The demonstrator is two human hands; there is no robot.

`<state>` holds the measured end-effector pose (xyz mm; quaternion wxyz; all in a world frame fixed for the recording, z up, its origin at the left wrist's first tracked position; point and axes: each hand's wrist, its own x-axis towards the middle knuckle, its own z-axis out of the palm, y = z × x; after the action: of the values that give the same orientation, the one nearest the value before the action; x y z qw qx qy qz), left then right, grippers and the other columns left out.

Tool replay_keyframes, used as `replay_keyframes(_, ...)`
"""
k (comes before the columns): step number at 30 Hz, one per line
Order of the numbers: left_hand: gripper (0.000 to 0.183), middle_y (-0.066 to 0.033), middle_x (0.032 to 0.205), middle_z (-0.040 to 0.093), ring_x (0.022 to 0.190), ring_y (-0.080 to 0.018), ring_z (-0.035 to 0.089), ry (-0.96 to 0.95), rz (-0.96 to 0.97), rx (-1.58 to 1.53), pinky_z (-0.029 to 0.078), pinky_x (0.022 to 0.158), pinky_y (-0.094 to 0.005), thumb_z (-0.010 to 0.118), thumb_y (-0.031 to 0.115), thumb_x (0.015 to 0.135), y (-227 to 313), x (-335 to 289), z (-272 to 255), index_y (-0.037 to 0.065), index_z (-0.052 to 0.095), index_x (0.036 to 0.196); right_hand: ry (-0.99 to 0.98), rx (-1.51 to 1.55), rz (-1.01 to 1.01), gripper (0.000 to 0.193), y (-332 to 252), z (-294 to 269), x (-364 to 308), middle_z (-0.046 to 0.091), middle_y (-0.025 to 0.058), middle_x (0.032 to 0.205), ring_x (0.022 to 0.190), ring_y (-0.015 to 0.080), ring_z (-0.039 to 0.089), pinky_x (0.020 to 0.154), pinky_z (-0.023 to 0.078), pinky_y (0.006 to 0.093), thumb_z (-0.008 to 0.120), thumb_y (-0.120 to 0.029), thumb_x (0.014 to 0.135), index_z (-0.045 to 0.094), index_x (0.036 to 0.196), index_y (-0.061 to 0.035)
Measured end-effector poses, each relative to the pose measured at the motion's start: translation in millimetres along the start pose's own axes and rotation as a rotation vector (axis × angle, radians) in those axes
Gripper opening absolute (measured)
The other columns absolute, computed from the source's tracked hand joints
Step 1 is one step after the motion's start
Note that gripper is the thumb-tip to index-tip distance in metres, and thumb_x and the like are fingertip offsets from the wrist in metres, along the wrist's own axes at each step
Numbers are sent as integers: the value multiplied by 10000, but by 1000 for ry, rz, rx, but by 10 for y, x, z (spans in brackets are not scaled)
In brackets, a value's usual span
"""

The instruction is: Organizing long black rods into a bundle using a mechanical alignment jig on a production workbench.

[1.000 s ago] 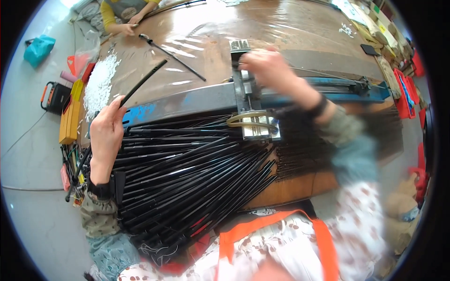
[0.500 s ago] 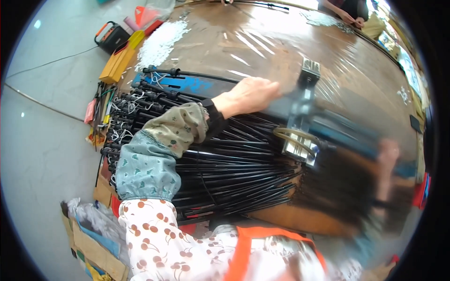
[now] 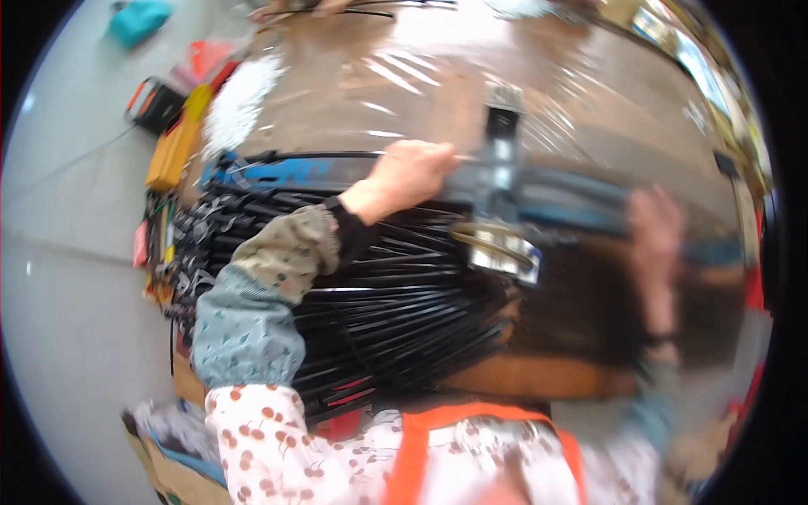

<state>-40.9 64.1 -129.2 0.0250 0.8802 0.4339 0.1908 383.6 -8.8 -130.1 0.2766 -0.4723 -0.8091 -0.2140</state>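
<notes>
My left hand (image 3: pixel 408 174) is closed in a fist on a thin black rod (image 3: pixel 324 155), just left of a metal clamp-like fixture (image 3: pixel 502 160). The rod runs leftward over a blue and grey rail (image 3: pixel 286 172) and has thicker black fittings at its far left end. To the right of the fixture, my right hand (image 3: pixel 656 227) is over the rail's right part, smeared by motion; its fingers cannot be made out. Below my left arm a large bundle of black rods (image 3: pixel 396 311) fans out, white ties at its left ends.
A pale hose (image 3: pixel 488 240) loops by a metal block under the fixture. White small pieces (image 3: pixel 244 101) are heaped on the brown table (image 3: pixel 328 93). A yellow bin (image 3: pixel 172 147) and a black-and-orange box (image 3: pixel 154 105) stand at left. Another person's hands (image 3: pixel 328 7) are at the far edge.
The whole view has shifted, so the table scene sits further left. My right hand has moved slightly away from me, toward the rail. My left hand stays closed on the rod.
</notes>
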Motion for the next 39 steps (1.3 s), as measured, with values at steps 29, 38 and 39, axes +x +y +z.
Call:
replay_keyframes(29,109,-82,925,660,892,-296,630,298,205,659,476,759,-466,623,170,909,-579,-210,-273,138,652,1009,-359,492,-41,416,-1278,155,-770,576,61,855,845,264,557,755,427,389,851,-286,623,614,903,-91)
replay_keyframes(38,236,-7,829,542,871,-219,529,-170,-280,242,343,795,-442,774,343,752,1910,-1668,-79,180,611,805,-496,717,47,111,-1105,160,-534,602,127,768,753,320,589,711,478,413,705,-110,844,659,810,-14)
replay_keyframes(39,224,-5,848,541,878,-217,522,-98,-377,209,343,789,-424,770,325,754,1964,-1819,141,181,608,812,-534,743,90,139,-1128,122,-467,618,124,764,739,300,598,686,473,389,716,-142,859,695,876,-5)
